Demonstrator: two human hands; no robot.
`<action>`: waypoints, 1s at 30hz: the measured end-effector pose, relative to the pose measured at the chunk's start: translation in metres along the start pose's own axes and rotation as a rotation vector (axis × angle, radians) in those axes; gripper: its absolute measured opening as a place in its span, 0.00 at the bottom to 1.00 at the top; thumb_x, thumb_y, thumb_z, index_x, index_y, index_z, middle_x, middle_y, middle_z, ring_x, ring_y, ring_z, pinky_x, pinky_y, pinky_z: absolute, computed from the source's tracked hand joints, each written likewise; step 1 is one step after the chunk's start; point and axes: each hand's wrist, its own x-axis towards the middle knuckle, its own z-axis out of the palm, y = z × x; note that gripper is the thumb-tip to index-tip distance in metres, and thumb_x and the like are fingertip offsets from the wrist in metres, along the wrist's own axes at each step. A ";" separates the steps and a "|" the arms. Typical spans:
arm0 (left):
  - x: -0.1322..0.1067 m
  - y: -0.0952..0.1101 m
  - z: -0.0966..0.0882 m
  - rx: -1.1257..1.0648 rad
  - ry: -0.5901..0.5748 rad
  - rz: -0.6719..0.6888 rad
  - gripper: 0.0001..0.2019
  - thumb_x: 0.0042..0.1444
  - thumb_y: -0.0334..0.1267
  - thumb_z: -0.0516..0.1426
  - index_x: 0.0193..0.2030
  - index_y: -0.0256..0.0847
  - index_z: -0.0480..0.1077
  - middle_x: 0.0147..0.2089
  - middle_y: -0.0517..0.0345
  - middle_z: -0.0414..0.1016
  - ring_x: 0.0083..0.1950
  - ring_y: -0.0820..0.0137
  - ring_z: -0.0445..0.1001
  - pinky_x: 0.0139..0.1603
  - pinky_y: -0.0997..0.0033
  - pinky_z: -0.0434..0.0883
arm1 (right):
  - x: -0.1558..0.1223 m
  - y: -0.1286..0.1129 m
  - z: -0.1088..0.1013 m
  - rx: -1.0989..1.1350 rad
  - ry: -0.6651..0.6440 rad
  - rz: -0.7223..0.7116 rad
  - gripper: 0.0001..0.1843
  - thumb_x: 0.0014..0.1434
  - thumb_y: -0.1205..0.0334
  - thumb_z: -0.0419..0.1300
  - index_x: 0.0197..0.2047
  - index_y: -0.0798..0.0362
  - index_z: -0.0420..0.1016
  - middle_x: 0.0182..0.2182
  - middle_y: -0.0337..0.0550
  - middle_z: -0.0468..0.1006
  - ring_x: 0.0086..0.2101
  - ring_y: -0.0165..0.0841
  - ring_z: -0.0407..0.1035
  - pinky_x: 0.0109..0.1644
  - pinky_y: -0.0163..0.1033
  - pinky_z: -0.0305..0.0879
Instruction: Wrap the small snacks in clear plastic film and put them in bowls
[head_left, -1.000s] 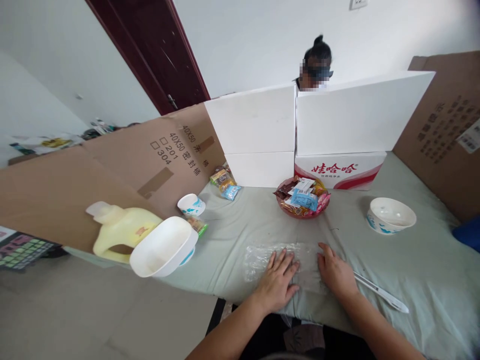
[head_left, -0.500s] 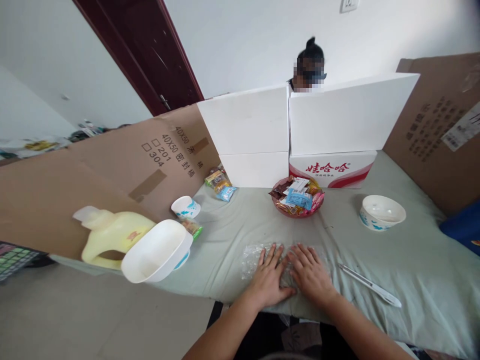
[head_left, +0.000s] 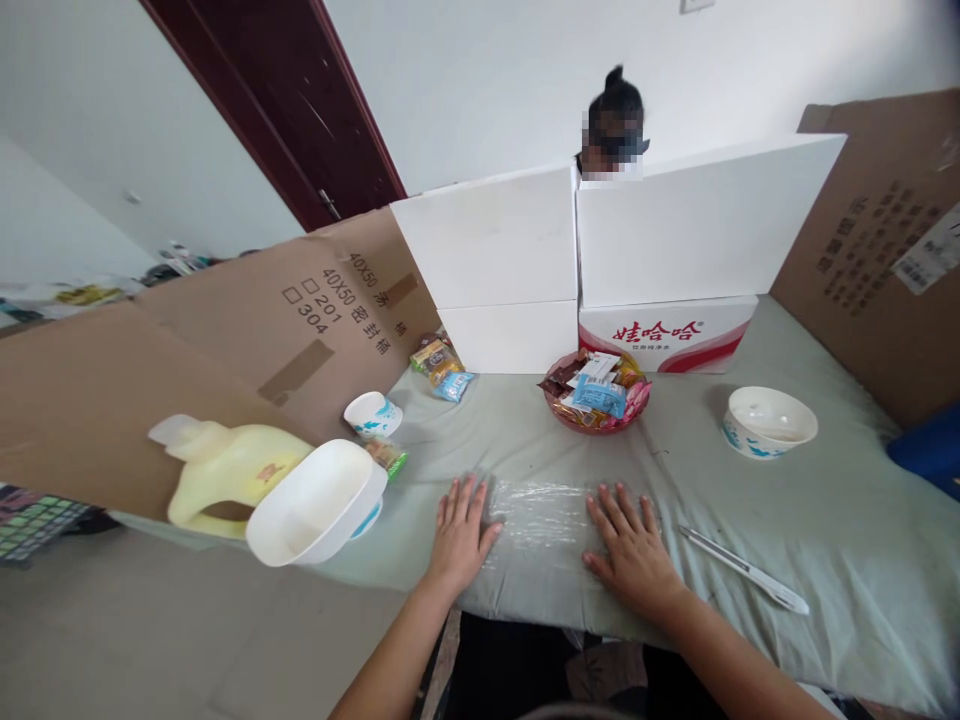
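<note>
A clear plastic sheet (head_left: 538, 520) lies flat on the cloth-covered table (head_left: 480, 430), with fine wrinkles across its middle. My left hand (head_left: 459, 540) rests palm down at the sheet's left edge, fingers spread. On its right edge, my right hand (head_left: 634, 550) presses flat with its fingers apart. Right of that hand lies a white utility knife (head_left: 745, 569). Beyond the sheet stands a pink bowl (head_left: 592, 425) heaped with wrapped snacks (head_left: 600, 395).
A white paper bowl (head_left: 769, 425) stands at right. At left are a yellow jug (head_left: 232, 470), a white plastic container (head_left: 319, 505), a paper cup (head_left: 373, 414) and snack packets (head_left: 441, 368). White boxes (head_left: 487, 250) and cardboard (head_left: 225, 330) wall the table; a person's head (head_left: 615, 120) shows behind.
My hands have moved apart, the left hand sliding leftward and the right slightly rightward. The plastic sheet now lies flatter and smoother between them.
</note>
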 end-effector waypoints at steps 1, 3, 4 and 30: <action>-0.003 0.004 -0.006 -0.058 0.024 0.064 0.23 0.63 0.46 0.50 0.62 0.38 0.63 0.65 0.41 0.62 0.68 0.51 0.56 0.64 0.44 0.57 | -0.004 0.001 -0.002 0.016 0.008 -0.053 0.37 0.61 0.47 0.55 0.68 0.52 0.54 0.68 0.51 0.50 0.67 0.52 0.39 0.66 0.65 0.37; -0.009 0.013 -0.019 -0.183 -0.015 0.230 0.17 0.60 0.44 0.55 0.53 0.40 0.69 0.57 0.45 0.69 0.63 0.54 0.63 0.62 0.48 0.62 | -0.016 0.006 -0.007 0.063 0.004 -0.195 0.36 0.61 0.48 0.56 0.68 0.51 0.54 0.69 0.49 0.49 0.67 0.49 0.38 0.67 0.62 0.39; -0.012 0.017 -0.025 -0.235 -0.062 0.302 0.16 0.57 0.44 0.58 0.50 0.40 0.70 0.55 0.46 0.71 0.61 0.54 0.65 0.61 0.50 0.64 | -0.024 0.010 -0.009 0.092 -0.012 -0.263 0.37 0.60 0.47 0.57 0.69 0.50 0.54 0.69 0.49 0.49 0.67 0.48 0.39 0.68 0.60 0.42; 0.029 0.022 0.008 -0.181 0.014 -0.080 0.10 0.60 0.30 0.48 0.44 0.41 0.69 0.37 0.55 0.78 0.36 0.66 0.77 0.37 0.69 0.72 | -0.008 0.044 -0.024 0.007 0.042 0.233 0.15 0.69 0.62 0.42 0.43 0.52 0.70 0.33 0.44 0.80 0.31 0.35 0.76 0.30 0.37 0.63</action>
